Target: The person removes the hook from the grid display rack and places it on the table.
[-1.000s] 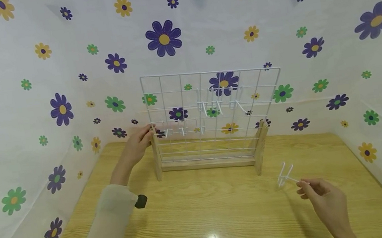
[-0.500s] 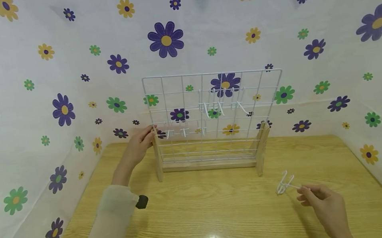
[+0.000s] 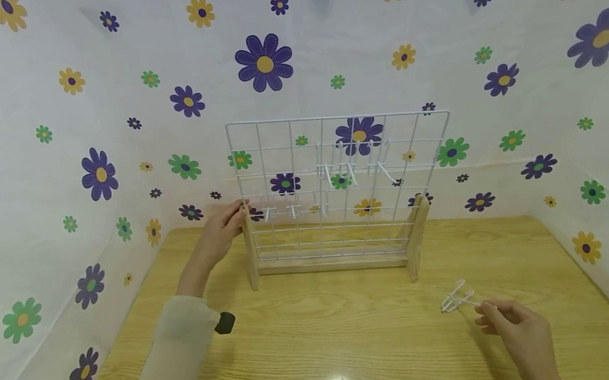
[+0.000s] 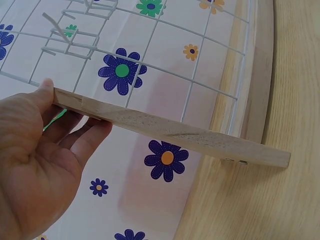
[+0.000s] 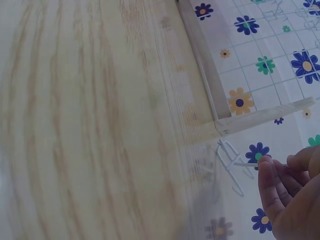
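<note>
A white wire grid rack (image 3: 336,258) in a wooden stand stands toward the back of the table, with several white hooks (image 3: 349,171) hanging on it in two rows. My left hand (image 3: 217,237) grips the top of the stand's left wooden upright (image 4: 170,127), thumb on the grid side and fingers on the other. At the right front, my right hand (image 3: 522,331) pinches a white wire hook (image 3: 453,304) by the end of its prong. The hook's double-looped back points away from the hand, toward the left, apart from the rack, as the right wrist view (image 5: 231,162) also shows.
The rack stands on a wood-grain table (image 3: 302,344). White flower-printed sheets (image 3: 146,44) enclose it at the back and both sides. The stand's right upright (image 3: 419,236) lies between the held hook and the grid. A dark object (image 3: 225,322) sits at the left sleeve's cuff.
The hook in my right hand has turned and tipped lower, its looped end moving slightly down. My right hand has shifted slightly downward; the left hand stays on the upright.
</note>
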The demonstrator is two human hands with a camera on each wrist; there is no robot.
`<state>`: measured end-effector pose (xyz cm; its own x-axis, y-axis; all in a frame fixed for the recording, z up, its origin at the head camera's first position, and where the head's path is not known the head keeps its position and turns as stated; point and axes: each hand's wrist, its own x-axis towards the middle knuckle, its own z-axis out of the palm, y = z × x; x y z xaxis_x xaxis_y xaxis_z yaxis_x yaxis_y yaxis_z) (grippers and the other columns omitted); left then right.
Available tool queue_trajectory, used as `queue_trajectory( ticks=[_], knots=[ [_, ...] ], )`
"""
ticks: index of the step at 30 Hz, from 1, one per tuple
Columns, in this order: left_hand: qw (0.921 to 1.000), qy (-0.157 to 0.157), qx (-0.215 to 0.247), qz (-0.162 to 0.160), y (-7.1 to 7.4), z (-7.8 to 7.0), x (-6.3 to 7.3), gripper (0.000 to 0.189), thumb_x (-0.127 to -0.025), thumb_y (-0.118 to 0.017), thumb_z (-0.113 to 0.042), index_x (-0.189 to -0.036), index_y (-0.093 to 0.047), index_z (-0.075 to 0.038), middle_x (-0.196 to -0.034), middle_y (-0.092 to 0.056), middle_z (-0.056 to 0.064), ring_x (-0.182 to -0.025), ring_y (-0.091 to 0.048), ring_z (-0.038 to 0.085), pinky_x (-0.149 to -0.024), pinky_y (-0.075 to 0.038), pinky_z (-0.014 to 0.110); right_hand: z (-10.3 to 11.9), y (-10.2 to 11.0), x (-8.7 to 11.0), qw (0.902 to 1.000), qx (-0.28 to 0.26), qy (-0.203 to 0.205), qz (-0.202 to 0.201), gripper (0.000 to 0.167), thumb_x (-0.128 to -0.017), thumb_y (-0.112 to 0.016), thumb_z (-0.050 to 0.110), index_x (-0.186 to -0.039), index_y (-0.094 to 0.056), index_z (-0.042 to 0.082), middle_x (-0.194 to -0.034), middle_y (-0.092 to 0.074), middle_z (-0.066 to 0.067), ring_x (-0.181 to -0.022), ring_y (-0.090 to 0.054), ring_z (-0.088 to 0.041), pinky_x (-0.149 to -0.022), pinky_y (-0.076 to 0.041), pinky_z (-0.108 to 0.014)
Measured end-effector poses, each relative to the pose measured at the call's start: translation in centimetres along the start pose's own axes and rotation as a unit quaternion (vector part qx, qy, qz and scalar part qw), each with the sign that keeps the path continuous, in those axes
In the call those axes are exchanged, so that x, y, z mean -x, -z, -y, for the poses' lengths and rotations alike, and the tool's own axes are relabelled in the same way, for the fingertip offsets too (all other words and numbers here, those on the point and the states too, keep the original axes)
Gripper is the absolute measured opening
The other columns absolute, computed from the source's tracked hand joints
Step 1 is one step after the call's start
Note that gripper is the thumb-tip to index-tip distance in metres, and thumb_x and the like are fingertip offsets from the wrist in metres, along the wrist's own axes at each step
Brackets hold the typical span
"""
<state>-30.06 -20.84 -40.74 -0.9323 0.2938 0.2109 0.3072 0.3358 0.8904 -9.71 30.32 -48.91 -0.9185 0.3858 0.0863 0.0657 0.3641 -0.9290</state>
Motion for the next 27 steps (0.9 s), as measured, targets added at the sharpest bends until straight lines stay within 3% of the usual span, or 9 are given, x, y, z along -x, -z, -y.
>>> queue_trajectory(
  ticks=[10, 17, 27],
  knots=[
    [0.9999, -0.004, 0.014, 0.004, 0.1, 0.3, -0.1, 0.051, -0.114, -0.041, -0.021, -0.159, -0.032, 0.002, -0.160, -0.039, 0.024, -0.142, -0.045, 0.040, -0.111, -0.046, 0.046, 0.0, 0.1, 0.2, 0.9999, -0.006, -0.013, -0.005, 0.031, -0.102, -0.069, 0.016, -0.112, -0.068, -0.013, -0.088, -0.078, 0.008, -0.071, -0.075, -0.014, -0.068, -0.063, -0.020],
    [0.9999, -0.002, 0.015, 0.001, 0.1, 0.2, -0.1, 0.051, -0.114, -0.040, -0.020, -0.159, -0.031, 0.003, -0.159, -0.038, 0.026, -0.142, -0.044, 0.041, -0.112, -0.045, 0.047, 0.4, 0.6, 0.6, 0.9940, 0.099, -0.045, -0.007, 0.035, -0.101, -0.070, 0.023, -0.114, -0.070, -0.010, -0.087, -0.078, -0.008, -0.067, -0.073, -0.013, -0.064, -0.054, -0.011],
    [1.0000, 0.004, 0.006, 0.002, 0.0, 0.2, -0.1, 0.053, -0.114, -0.041, -0.024, -0.160, -0.032, 0.001, -0.162, -0.038, 0.019, -0.144, -0.043, 0.038, -0.112, -0.045, 0.047, 0.9, 0.8, 1.1, 0.9827, 0.179, -0.043, 0.018, 0.028, -0.099, -0.071, 0.015, -0.107, -0.071, -0.011, -0.085, -0.077, -0.014, -0.063, -0.070, -0.014, -0.055, -0.057, -0.019]
  ],
)
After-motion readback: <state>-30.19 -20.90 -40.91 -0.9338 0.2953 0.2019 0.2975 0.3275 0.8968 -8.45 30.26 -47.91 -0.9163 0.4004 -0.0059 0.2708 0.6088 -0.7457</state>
